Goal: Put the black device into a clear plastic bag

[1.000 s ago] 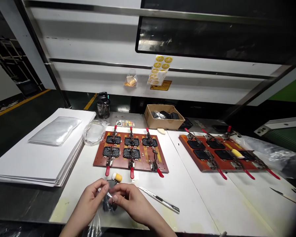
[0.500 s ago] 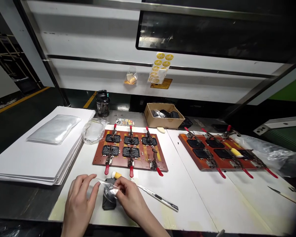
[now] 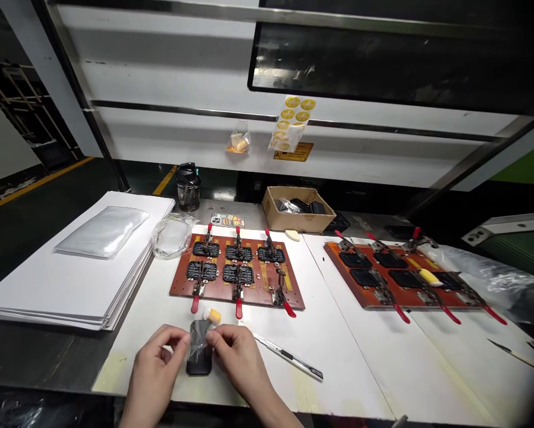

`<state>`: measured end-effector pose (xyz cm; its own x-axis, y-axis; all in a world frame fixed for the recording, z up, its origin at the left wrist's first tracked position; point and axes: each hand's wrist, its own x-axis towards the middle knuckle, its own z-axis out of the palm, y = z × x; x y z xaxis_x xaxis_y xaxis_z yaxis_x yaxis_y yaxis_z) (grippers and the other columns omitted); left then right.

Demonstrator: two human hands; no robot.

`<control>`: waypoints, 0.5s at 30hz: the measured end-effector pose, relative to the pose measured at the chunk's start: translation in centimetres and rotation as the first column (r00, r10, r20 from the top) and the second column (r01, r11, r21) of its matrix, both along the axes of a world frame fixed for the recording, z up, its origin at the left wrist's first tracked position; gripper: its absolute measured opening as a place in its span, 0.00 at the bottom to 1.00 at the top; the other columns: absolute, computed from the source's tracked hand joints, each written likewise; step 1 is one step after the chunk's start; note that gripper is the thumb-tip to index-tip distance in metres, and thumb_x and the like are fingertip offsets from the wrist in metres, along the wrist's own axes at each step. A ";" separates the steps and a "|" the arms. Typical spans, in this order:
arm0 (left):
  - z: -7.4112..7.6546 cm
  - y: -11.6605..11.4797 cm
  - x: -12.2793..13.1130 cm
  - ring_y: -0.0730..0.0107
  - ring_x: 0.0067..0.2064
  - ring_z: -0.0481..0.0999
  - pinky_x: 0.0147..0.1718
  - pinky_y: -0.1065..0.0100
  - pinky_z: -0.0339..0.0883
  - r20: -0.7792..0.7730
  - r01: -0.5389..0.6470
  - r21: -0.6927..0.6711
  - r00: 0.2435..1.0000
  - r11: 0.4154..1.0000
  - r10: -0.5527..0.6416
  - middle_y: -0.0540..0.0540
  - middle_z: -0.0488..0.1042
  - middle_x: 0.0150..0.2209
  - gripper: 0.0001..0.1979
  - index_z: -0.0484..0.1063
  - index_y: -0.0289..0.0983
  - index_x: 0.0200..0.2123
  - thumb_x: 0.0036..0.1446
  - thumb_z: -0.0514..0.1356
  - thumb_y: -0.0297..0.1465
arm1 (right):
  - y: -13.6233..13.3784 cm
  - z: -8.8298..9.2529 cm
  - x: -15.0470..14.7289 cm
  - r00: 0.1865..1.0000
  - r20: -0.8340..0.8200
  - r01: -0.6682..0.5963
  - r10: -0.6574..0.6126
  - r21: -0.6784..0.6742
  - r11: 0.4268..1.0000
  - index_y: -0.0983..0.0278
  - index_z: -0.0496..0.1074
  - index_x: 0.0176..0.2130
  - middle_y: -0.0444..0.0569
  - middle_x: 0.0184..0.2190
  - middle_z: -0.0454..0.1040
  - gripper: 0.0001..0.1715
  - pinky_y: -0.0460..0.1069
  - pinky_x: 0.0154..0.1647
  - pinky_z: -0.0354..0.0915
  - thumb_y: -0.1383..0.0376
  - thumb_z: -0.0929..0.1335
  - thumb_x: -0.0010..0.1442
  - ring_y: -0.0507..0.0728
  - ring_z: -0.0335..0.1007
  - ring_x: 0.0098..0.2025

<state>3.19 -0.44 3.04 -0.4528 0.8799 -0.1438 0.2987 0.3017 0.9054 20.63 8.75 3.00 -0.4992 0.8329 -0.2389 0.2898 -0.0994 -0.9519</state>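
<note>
A clear plastic film [image 3: 199,344] stretches between my two hands over a flat black rectangular part [image 3: 199,364] on the white work surface. My left hand [image 3: 157,362] pinches the film's left edge, thumb against fingertip. On the other side my right hand [image 3: 236,355] pinches its right edge. Just beyond the black part lies a small yellow and white piece [image 3: 212,315]. A slim utility knife [image 3: 291,358] rests to the right of my right hand. Further back, a reddish-brown fixture board [image 3: 249,295] carries several black parts under red-handled clamps.
A second clamp board [image 3: 365,300] sits at right, with a yellow piece [image 3: 429,277] on it. At left a clear bag [image 3: 101,232] tops a stack of white sheets [image 3: 70,291]. Behind are a cardboard box [image 3: 300,223] and a dark jar [image 3: 188,193].
My left thumb and fingers, apart before, have closed on the film's left edge. The film has come lower and straighter over the black part.
</note>
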 end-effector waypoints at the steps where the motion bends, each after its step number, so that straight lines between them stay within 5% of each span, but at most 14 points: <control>1: -0.1 -0.2 -0.1 0.67 0.34 0.71 0.34 0.69 0.65 -0.001 -0.064 -0.004 0.998 0.998 0.064 0.49 0.74 0.36 0.21 0.74 0.40 0.36 0.60 0.60 0.53 | 0.0 0.3 0.1 0.995 0.084 0.041 -0.048 0.083 0.996 0.65 0.77 0.28 0.44 0.23 0.72 0.22 0.45 0.30 0.55 0.53 0.68 0.65 0.51 0.64 0.28; 4: 0.1 -0.3 0.1 0.66 0.35 0.72 0.33 0.70 0.65 0.037 -0.020 -0.027 0.999 0.999 0.021 0.48 0.75 0.38 0.22 0.73 0.41 0.41 0.60 0.59 0.54 | -0.1 1.2 0.0 0.987 0.154 0.025 -0.055 0.195 0.981 0.63 0.78 0.29 0.42 0.24 0.72 0.19 0.45 0.31 0.54 0.54 0.69 0.65 0.51 0.64 0.28; 7: 0.8 0.4 0.5 0.66 0.36 0.75 0.34 0.70 0.67 0.151 0.222 -0.037 0.965 0.974 -0.214 0.47 0.77 0.38 0.21 0.74 0.40 0.44 0.60 0.62 0.51 | -0.2 1.7 -0.4 0.995 0.029 -0.097 0.094 0.112 0.989 0.63 0.79 0.29 0.41 0.24 0.72 0.18 0.44 0.30 0.54 0.56 0.69 0.64 0.50 0.64 0.28; 9: 1.2 0.7 0.4 0.64 0.37 0.76 0.36 0.70 0.68 0.169 0.280 -0.016 0.947 0.960 -0.273 0.47 0.79 0.37 0.18 0.77 0.40 0.40 0.61 0.62 0.49 | -0.3 1.7 -0.6 0.990 -0.022 -0.137 0.138 0.052 0.989 0.64 0.79 0.29 0.42 0.24 0.72 0.19 0.44 0.29 0.54 0.55 0.68 0.65 0.51 0.64 0.28; 11: 1.4 0.7 0.1 0.63 0.38 0.77 0.37 0.70 0.68 0.137 0.238 -0.009 0.962 0.971 -0.234 0.47 0.80 0.35 0.18 0.79 0.40 0.36 0.61 0.61 0.49 | -0.6 1.7 -0.6 0.992 0.048 -0.121 0.118 0.063 0.991 0.64 0.77 0.27 0.43 0.23 0.72 0.23 0.45 0.29 0.54 0.53 0.67 0.66 0.51 0.65 0.28; 15: 1.4 -0.3 0.2 0.67 0.31 0.73 0.32 0.70 0.66 0.000 -0.029 -0.035 1.000 0.999 0.029 0.49 0.79 0.34 0.18 0.79 0.41 0.37 0.58 0.63 0.50 | -1.5 1.9 -0.4 0.923 0.386 -0.126 0.016 0.262 0.957 0.63 0.73 0.25 0.44 0.25 0.74 0.19 0.47 0.30 0.49 0.56 0.67 0.64 0.53 0.67 0.28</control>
